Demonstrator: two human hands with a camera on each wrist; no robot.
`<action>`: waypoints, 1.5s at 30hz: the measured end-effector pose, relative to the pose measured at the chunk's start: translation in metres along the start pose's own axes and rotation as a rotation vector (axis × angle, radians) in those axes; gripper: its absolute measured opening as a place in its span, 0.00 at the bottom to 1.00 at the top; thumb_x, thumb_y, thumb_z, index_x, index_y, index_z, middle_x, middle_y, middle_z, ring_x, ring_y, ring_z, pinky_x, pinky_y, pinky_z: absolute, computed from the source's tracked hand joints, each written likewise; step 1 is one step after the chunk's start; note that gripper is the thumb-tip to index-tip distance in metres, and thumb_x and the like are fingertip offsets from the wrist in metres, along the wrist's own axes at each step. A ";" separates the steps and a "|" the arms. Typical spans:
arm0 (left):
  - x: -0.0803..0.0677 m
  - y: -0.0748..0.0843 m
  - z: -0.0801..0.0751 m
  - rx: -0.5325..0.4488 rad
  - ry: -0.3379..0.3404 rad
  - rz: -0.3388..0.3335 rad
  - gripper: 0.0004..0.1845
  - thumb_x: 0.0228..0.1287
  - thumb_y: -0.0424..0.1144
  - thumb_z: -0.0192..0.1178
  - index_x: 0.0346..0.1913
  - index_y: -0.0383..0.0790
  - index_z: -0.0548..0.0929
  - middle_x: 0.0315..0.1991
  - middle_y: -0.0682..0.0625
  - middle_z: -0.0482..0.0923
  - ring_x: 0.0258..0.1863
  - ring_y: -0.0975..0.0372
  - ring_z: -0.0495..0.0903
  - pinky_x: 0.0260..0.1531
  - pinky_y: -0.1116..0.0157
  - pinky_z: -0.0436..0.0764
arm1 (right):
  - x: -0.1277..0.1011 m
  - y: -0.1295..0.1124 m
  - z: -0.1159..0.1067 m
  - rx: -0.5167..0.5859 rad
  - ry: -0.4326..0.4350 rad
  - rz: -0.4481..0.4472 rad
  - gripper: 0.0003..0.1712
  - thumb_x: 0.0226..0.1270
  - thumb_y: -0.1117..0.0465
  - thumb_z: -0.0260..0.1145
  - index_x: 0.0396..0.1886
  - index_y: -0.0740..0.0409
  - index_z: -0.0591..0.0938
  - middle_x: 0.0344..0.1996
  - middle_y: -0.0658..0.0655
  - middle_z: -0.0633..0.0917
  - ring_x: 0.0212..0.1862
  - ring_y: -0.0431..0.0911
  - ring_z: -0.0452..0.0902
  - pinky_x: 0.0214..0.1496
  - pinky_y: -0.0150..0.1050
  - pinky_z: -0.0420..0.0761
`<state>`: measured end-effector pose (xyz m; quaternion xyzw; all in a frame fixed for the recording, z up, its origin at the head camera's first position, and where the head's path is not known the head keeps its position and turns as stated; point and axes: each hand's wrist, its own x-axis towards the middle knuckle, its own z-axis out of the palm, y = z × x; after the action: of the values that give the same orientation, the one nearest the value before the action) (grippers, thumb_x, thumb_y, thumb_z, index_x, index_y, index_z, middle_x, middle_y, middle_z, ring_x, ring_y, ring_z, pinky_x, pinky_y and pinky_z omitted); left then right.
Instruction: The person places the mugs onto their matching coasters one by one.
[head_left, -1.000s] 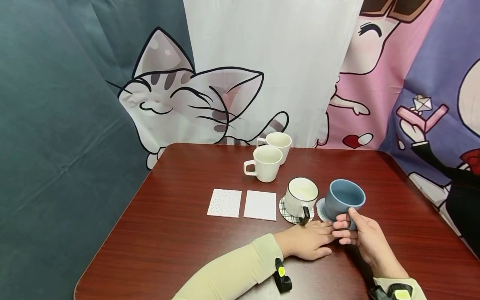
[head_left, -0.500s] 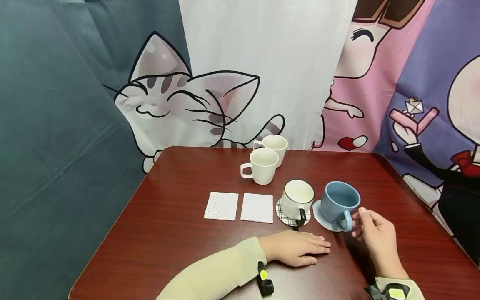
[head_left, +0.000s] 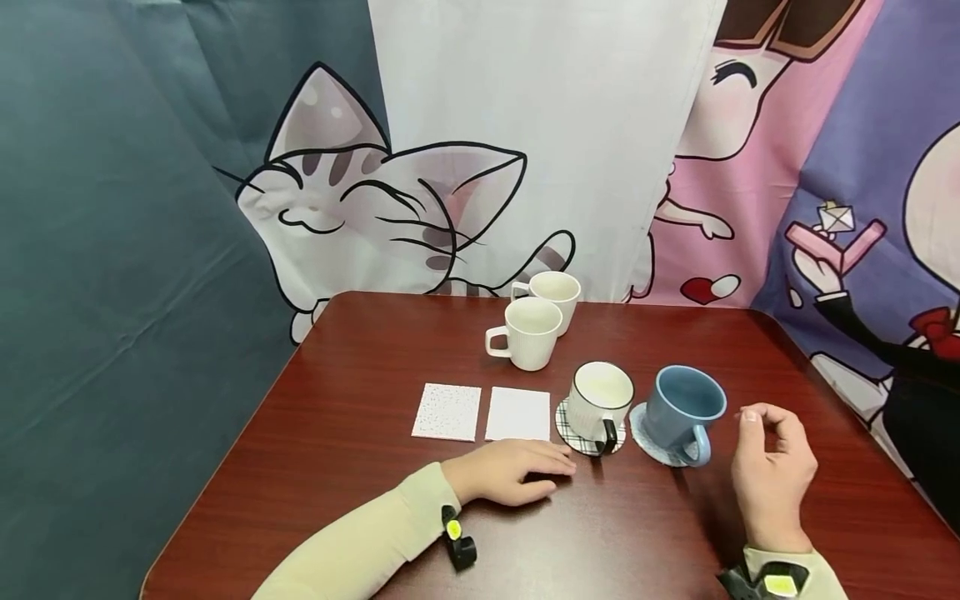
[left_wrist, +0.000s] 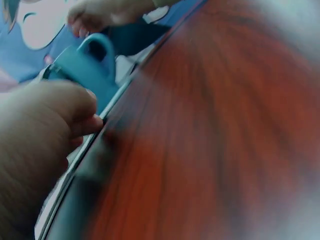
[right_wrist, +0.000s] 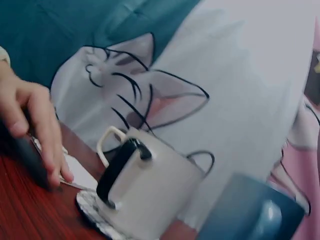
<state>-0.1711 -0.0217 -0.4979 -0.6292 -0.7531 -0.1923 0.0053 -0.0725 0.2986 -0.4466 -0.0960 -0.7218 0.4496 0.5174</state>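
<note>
Two black wrist devices (head_left: 459,543), each with one yellow patch (head_left: 453,529), sit on two sleeves (head_left: 352,533). The left hand (head_left: 510,472), fingers relaxed and slightly apart, is just nearer than two square coasters (head_left: 446,412). The right hand (head_left: 774,471), fingers loosely bent and free, is near one blue mug (head_left: 675,410), upright on one blue round coaster (head_left: 647,442). Beside it, one black-rimmed mug (head_left: 588,410) stands on one plaid round coaster (head_left: 567,433). Farther back are two white mugs (head_left: 531,340).

Two plain white mugs (head_left: 531,342), one black-handled mug (head_left: 596,404) and one blue mug (head_left: 675,417) are standing right of centre. Two square coasters (head_left: 447,412) and two round coasters (head_left: 638,431) are lying mid-frame. One left hand (head_left: 513,472) and one right hand (head_left: 772,475) are showing lower down.
</note>
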 end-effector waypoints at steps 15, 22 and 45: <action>-0.023 -0.058 -0.041 -0.189 0.814 -0.414 0.13 0.70 0.29 0.55 0.49 0.40 0.87 0.43 0.52 0.87 0.37 0.64 0.85 0.37 0.65 0.85 | -0.048 -0.056 0.080 0.237 -0.466 -0.726 0.19 0.75 0.57 0.57 0.43 0.71 0.85 0.39 0.65 0.86 0.44 0.55 0.82 0.63 0.29 0.73; -0.005 -0.077 -0.055 -0.460 0.908 -0.743 0.15 0.77 0.36 0.51 0.58 0.40 0.83 0.49 0.49 0.86 0.31 0.63 0.85 0.29 0.68 0.82 | -0.087 -0.053 0.101 -0.011 -0.766 -0.651 0.13 0.70 0.58 0.62 0.50 0.58 0.83 0.48 0.52 0.85 0.51 0.47 0.82 0.57 0.40 0.78; 0.028 -0.098 -0.064 -0.663 0.762 -0.995 0.23 0.79 0.50 0.50 0.52 0.31 0.81 0.48 0.35 0.83 0.19 0.64 0.81 0.23 0.61 0.82 | -0.112 -0.023 0.125 -0.298 -0.840 -0.648 0.10 0.58 0.61 0.72 0.39 0.58 0.85 0.40 0.53 0.83 0.45 0.49 0.81 0.47 0.48 0.83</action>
<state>-0.2852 -0.0275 -0.4598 -0.0677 -0.7985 -0.5980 -0.0119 -0.1191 0.1485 -0.5110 0.2467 -0.9147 0.1598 0.2775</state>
